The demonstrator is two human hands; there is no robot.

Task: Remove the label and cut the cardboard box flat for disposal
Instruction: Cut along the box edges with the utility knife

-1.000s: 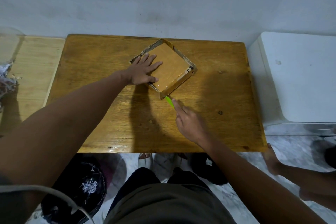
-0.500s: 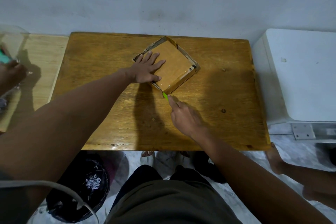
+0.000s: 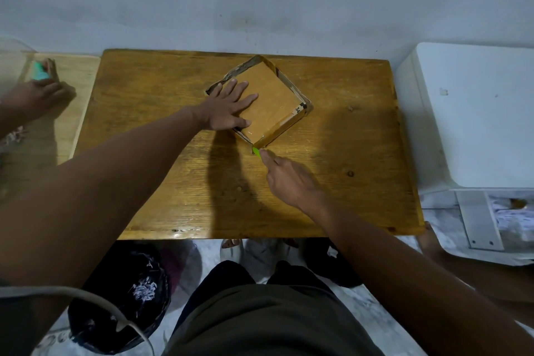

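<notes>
Starting nearest you, a black plastic bag point(image 3: 121, 303) with a crinkled, shiny skin sits on the floor under the near edge of the wooden table point(image 3: 332, 188), whose varnished top shows grain and a few dark knots. Your right hand point(image 3: 291, 182) is curled around a green cutter point(image 3: 256, 151), only its bright tip showing, and that tip touches the near corner of the cardboard box point(image 3: 268, 107). Your left hand point(image 3: 228, 108) lies flat with fingers spread, pressing on the box's smooth, glossy tan face. The box is square, shallow, turned like a diamond, and rests toward the table's far middle. On its right corner a small pale strip reads "34". Beyond stands a plain grey wall point(image 3: 289, 9); a white cabinet point(image 3: 476, 113) is at the right
</notes>
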